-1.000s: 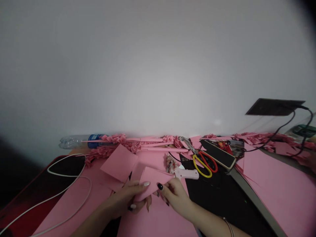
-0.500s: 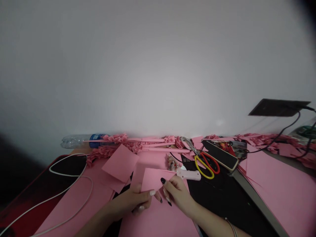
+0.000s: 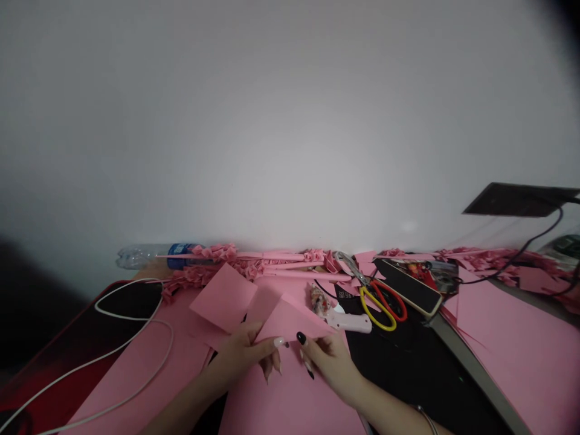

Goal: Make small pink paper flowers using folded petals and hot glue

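A small piece of pink paper [image 3: 290, 321] is held between my two hands, its corner pointing away from me. My left hand [image 3: 249, 352] pinches its near left edge, thumb on top and fingertips beneath. On the near right edge, my right hand [image 3: 327, 360] grips the same piece with thumb and fingers. Under both hands lies a large pink paper sheet [image 3: 290, 405]. Just beyond my right hand are a white glue gun [image 3: 348, 321] and scissors [image 3: 377, 308] with one yellow and one red handle. A square of pink paper [image 3: 223, 297] lies beyond my left hand.
Crumpled pink paper flowers on stems [image 3: 217, 266] line the wall, beside a clear plastic bottle [image 3: 141, 257]. A phone [image 3: 410, 287] lies at the right, near more pink sheets [image 3: 512, 344]. A white cable [image 3: 104, 356] loops across the left side.
The held paper has turned so its corner points away from me. My left hand has shifted its grip, and its fingers now reach beneath the near edge.
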Available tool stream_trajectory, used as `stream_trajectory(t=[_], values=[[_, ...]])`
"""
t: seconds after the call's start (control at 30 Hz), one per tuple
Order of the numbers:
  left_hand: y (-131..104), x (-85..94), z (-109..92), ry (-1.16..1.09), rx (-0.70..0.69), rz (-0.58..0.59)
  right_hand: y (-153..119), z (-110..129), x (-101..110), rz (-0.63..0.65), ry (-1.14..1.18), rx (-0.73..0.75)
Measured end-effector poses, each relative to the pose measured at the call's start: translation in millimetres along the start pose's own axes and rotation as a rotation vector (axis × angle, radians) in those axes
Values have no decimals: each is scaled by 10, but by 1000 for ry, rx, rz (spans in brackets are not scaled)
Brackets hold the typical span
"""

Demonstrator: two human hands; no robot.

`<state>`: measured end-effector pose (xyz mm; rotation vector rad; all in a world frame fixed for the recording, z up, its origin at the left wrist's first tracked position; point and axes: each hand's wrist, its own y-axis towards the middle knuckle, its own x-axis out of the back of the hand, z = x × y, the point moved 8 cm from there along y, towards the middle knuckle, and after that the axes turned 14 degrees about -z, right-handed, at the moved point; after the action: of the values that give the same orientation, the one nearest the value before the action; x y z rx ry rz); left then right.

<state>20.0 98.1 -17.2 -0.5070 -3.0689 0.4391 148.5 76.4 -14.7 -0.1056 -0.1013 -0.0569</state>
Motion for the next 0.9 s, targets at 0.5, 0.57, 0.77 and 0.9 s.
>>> stream_trajectory(t=[0.5,0.57,0.77,0.9], values=[[-77,-200,87,-89,81,92,27,-66,-74,64,43,-96],[-68,-185,95,-89,93,76,33,-61,-75,66,83,-102],[-43,-175,121,-109,99,76,34,-59,-68,48,185,-120],[17,-85,140,-98,83,10,32,-78,-49,23,211,-124]])
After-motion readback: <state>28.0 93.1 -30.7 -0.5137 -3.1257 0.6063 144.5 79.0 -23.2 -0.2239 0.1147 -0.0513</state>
